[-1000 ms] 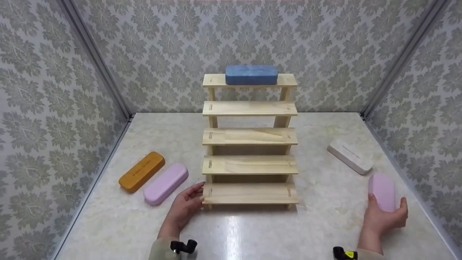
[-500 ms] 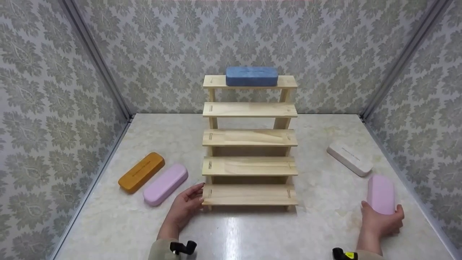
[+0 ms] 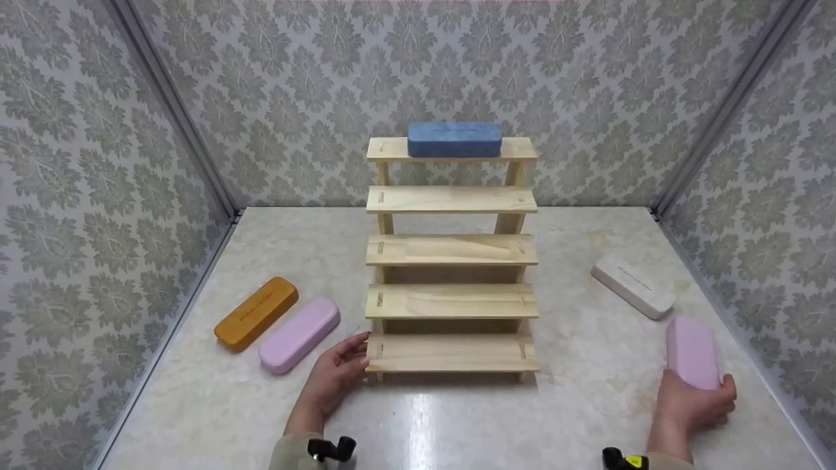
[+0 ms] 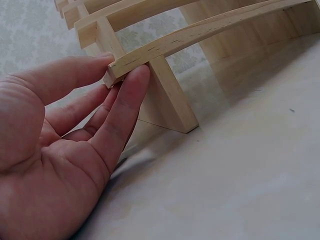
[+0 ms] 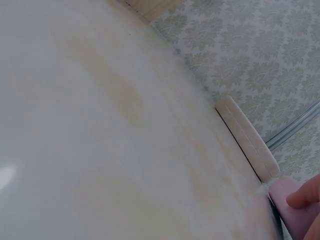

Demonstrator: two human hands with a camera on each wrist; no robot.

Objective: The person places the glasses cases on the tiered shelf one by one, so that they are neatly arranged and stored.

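A light wooden stand with several stepped shelves (image 3: 452,302) is in the middle of the table. My left hand (image 3: 334,372) pinches the left end of its lowest shelf (image 4: 190,37), thumb above and fingers below in the left wrist view. At the right, my right hand (image 3: 692,405) grips the near end of a pink glasses case (image 3: 692,349), thumb on its left side and fingers on its right. A dark gap or shadow shows along the case's underside in the right wrist view; whether it is lifted cannot be told. Much of that hand is outside the right wrist view.
A blue glasses case (image 3: 454,140) lies on the top shelf. Just beyond the held case is a white glasses case (image 3: 632,287). An orange case (image 3: 256,313) and another pink case (image 3: 300,335) lie left of the stand. Patterned walls (image 3: 431,78) enclose the table's back and sides.
The right hand has drawn back slightly toward the near end of the pink glasses case, which has turned a little. The left hand has stayed on the shelf end.
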